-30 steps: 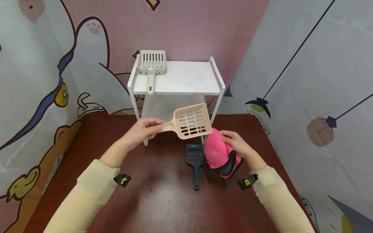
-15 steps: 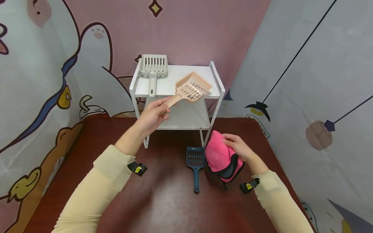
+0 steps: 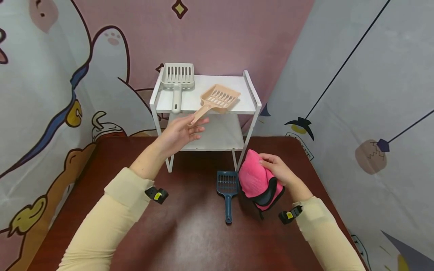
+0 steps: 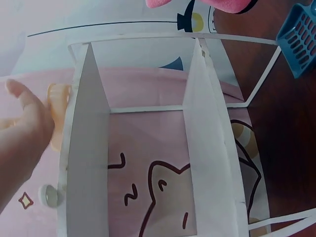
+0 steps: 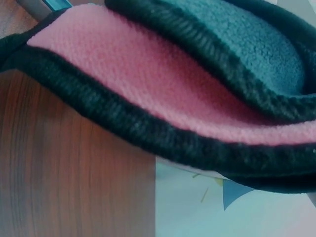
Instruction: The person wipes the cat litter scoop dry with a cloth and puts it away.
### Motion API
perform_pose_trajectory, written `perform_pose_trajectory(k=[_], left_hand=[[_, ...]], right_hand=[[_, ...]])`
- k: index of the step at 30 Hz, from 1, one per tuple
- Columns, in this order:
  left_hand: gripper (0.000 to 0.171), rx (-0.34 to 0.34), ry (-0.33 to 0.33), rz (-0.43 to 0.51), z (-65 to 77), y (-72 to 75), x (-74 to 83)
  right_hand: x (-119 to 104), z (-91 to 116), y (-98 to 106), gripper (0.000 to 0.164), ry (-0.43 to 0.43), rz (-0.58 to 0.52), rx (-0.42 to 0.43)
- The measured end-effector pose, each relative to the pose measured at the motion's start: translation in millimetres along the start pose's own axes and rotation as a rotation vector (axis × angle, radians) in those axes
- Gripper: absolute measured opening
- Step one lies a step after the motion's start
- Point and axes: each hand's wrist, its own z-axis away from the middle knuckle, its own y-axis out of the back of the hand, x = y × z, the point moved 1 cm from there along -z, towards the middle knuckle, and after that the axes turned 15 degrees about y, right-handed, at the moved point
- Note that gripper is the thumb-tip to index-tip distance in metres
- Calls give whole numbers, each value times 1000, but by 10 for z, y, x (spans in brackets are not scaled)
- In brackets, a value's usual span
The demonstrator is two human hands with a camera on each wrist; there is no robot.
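Observation:
A peach litter scoop lies slotted head down on the top shelf of a white rack, its handle slanting out over the front edge. My left hand is at the handle's end with fingers spread and relaxed. From the left wrist, part of the peach scoop shows behind the hand. My right hand pinches the top of a folded pink cloth with black edging and a grey-blue inner side. Close up, its pink face fills much of the right wrist view. Beside the cloth, a dark blue litter scoop lies on the table.
A cream litter scoop lies at the left of the top shelf, handle forward. The rack has a lower shelf and stands at the back of the brown table. Cartoon-printed walls enclose the table.
My left hand has carried the peach scoop from above the table up and back onto the top shelf, and its fingers have loosened from the handle. The right hand still holds the cloth.

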Motion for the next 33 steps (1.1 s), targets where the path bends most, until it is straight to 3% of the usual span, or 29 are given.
perform_pose_trajectory(k=[3,7,17,27,33], left_hand=[[52,-48,27,-12,35,43,-23],[50,-60,34,7,26,72,-31],[47,41,79,6,-96,34,-13],[48,128,93,14,-188,-13,101],[45,108,129,-14,-180,-26,97]], right_hand=[[8,2,3,23,-14,4,-4],[20,9,0,24,-8,1,-15],[33,3,-9,25,4,-26,-21],[37,-11,-6,26,15,-13,-22],[25,-9,-3,28,11,-4,-14]])
